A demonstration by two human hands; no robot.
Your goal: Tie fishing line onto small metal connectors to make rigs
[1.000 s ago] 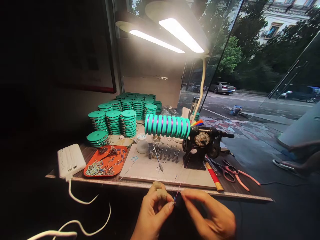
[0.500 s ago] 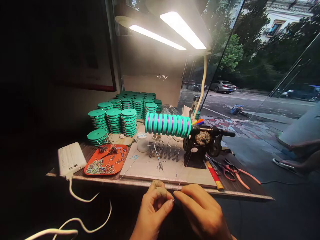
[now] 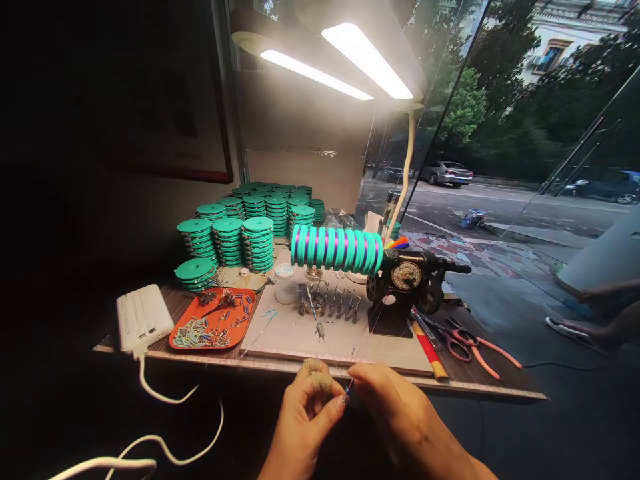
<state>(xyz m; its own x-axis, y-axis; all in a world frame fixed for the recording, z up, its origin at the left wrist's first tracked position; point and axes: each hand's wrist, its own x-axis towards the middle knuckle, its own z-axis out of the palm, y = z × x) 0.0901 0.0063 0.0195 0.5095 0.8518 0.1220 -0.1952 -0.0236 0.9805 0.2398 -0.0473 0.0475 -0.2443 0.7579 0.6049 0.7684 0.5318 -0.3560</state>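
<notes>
My left hand [image 3: 306,417] and my right hand [image 3: 400,417] meet just below the table's front edge [image 3: 480,389]. Between their fingertips they pinch a tiny blue and metal piece [image 3: 346,395] on a thin line that runs up toward the black winding machine [image 3: 403,287]. A tan wrap covers one left finger [image 3: 319,377]. A row of teal spools [image 3: 336,249] sits on the machine's shaft.
Stacks of teal spools [image 3: 240,230] stand at the back. An orange tray [image 3: 213,321] of small parts, a white power bank [image 3: 143,319] with cable, a white mat [image 3: 330,337], pink scissors [image 3: 473,345] and a red pencil [image 3: 425,351] lie around. A lamp [image 3: 345,57] hangs overhead.
Both hands have crept slightly upward toward the table edge, and my right hand has closed in over the small piece. The table's things are unmoved.
</notes>
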